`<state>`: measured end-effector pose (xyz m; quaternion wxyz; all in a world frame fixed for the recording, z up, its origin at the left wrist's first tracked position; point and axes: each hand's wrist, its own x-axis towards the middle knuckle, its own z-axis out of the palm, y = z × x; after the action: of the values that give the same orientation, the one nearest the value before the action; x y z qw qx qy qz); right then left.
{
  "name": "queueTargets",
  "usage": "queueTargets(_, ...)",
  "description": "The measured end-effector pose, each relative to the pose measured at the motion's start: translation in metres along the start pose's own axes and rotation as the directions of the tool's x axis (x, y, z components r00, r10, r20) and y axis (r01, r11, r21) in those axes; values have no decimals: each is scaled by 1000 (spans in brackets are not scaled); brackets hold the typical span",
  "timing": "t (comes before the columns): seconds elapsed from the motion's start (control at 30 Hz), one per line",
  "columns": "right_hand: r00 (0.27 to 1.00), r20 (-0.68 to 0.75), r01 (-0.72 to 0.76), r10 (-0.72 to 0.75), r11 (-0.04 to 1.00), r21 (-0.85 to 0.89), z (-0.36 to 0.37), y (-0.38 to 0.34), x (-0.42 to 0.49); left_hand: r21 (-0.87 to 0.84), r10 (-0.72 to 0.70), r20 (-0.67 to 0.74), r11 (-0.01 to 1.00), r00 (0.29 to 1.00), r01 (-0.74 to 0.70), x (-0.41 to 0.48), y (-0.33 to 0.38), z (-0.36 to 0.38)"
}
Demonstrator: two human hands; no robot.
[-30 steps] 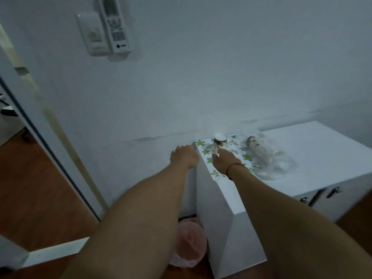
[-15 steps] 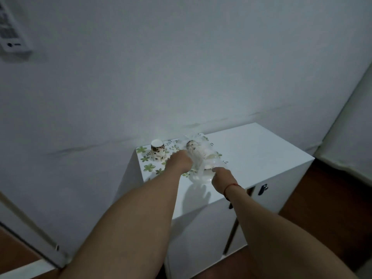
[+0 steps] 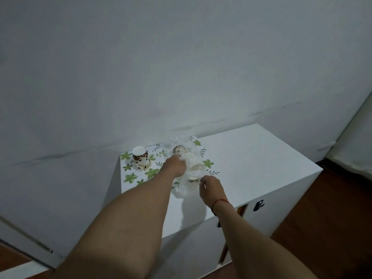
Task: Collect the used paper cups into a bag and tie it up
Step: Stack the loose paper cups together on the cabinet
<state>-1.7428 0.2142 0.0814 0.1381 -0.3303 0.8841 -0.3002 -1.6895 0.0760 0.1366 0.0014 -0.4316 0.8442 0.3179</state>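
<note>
A clear plastic bag (image 3: 187,184) lies on the white cabinet (image 3: 251,158), with a stack of patterned paper cups (image 3: 188,158) on its side inside it. My left hand (image 3: 174,165) grips the bag at the stack's left side. My right hand (image 3: 210,187) pinches the bag's open edge nearer to me. One more patterned paper cup (image 3: 141,161) stands upside down on the green-flowered mat (image 3: 130,177) at the cabinet's left end, apart from both hands.
The cabinet stands against a pale wall (image 3: 181,67); its doors with dark handles (image 3: 258,205) face me at the right. Wooden floor (image 3: 332,228) shows to the right, and a door frame (image 3: 26,248) at the lower left.
My view swung right, away from the doorway. My right hand left the lone cup and both hands moved to the bag, taking hold of it.
</note>
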Motion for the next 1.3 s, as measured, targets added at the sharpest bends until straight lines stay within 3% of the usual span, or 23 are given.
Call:
queueTargets(0.27, 989, 143, -50, 43, 998, 46, 4, 11, 48, -76, -50, 7, 996, 999, 50, 66, 11, 20)
queueTargets(0.47, 994, 86, -76, 65, 988, 134, 3, 5, 89, -268, -112, -22, 958, 994, 102, 98, 14, 38)
queueTargets(0.6, 977, -14, -205, 212, 957, 205, 9, 4, 107, -298, -146, -83, 948, 986, 115, 104, 21, 40)
queueTargets(0.7, 964, -15, -251, 264, 930, 270, 11, -2, 118, -239, -298, -109, 934, 948, 266, 102, 25, 35)
queueTargets(0.8, 964, 34, -259, 264, 900, 351, 11, -7, 124, -428, -425, 36, 811, 904, 398, 100, 33, 32)
queueTargets(0.83, 963, 55, -266, 265, 890, 371, 10, -7, 125, -483, -426, 60, 779, 903, 400, 100, 36, 32)
queueTargets(1.0, 937, 136, -345, 322, 793, 502, 5, 5, 119, -450, -334, -55, 850, 941, 275, 106, 44, 35)
queueTargets(1.07, 929, 159, -363, 336, 728, 582, 1, 14, 113, -434, -296, -43, 866, 954, 249, 107, 45, 36)
queueTargets(1.2, 940, 190, -338, 284, 692, 637, -14, 34, 103, -369, -235, -47, 907, 971, 202, 104, 47, 37)
queueTargets(1.3, 911, 293, -411, 289, 601, 686, -24, 43, 99, -365, -216, -45, 912, 975, 185, 102, 53, 39)
